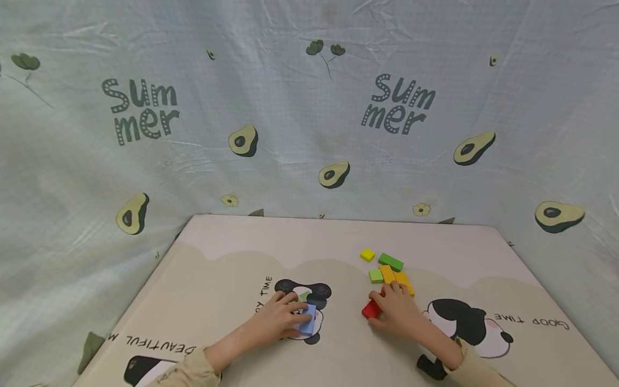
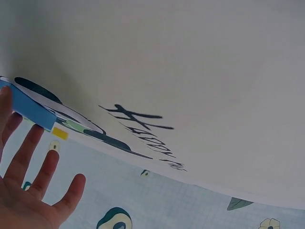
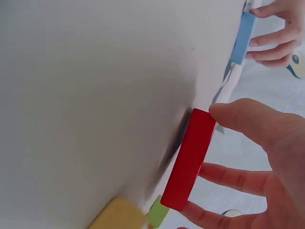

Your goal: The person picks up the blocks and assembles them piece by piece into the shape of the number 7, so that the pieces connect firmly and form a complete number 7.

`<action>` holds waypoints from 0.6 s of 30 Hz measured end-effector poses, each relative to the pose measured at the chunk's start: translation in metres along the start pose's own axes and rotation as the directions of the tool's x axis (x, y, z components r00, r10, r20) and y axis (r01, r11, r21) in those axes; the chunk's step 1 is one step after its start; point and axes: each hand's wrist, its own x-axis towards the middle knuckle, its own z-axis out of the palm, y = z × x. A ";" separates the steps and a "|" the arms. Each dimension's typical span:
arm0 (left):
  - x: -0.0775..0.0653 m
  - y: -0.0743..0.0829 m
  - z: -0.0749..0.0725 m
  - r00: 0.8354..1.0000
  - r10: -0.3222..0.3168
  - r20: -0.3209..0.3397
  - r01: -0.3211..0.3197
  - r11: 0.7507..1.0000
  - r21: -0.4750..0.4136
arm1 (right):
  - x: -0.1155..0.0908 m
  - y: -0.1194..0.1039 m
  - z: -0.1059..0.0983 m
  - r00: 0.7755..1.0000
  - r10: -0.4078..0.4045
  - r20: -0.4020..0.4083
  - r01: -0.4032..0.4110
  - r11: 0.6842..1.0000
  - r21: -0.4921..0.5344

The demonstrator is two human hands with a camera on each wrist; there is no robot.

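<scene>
A long blue block (image 1: 308, 320) is pinched between the thumb and fingers of my left hand (image 1: 274, 317), over the panda print on the tabletop. In the left wrist view, the block (image 2: 32, 110) lies along the fingertips, while some fingers spread away from it. My right hand (image 1: 398, 313) grips a red block (image 1: 371, 310). The right wrist view shows the thumb at one end of this red block (image 3: 188, 161) and fingers along its side. Just beyond the right hand lie orange blocks (image 1: 388, 273) and a light green block (image 1: 375, 276).
Farther back are a yellow block (image 1: 367, 255) and a dark green block (image 1: 390, 262). The table (image 1: 217, 290) has a printed cover with animals and lettering. A patterned curtain (image 1: 290, 107) hangs behind the table's far edge and on both sides.
</scene>
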 end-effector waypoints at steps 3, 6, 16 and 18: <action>0.000 0.000 0.000 1.000 -0.002 -0.001 0.002 1.000 0.003 | 0.007 -0.004 0.000 0.999 -0.031 -0.021 0.031 1.000 0.005; -0.001 0.001 0.000 1.000 0.001 0.000 -0.001 1.000 0.009 | 0.015 -0.009 -0.001 0.998 -0.053 -0.040 0.053 0.999 0.009; -0.001 0.000 -0.001 0.999 -0.020 0.043 0.021 1.000 -0.019 | 0.036 -0.027 -0.005 0.996 -0.080 -0.027 0.082 0.994 0.076; 0.000 0.000 -0.002 0.998 -0.025 0.059 0.026 0.999 -0.031 | 0.039 -0.030 -0.005 0.996 -0.083 -0.024 0.085 0.994 0.071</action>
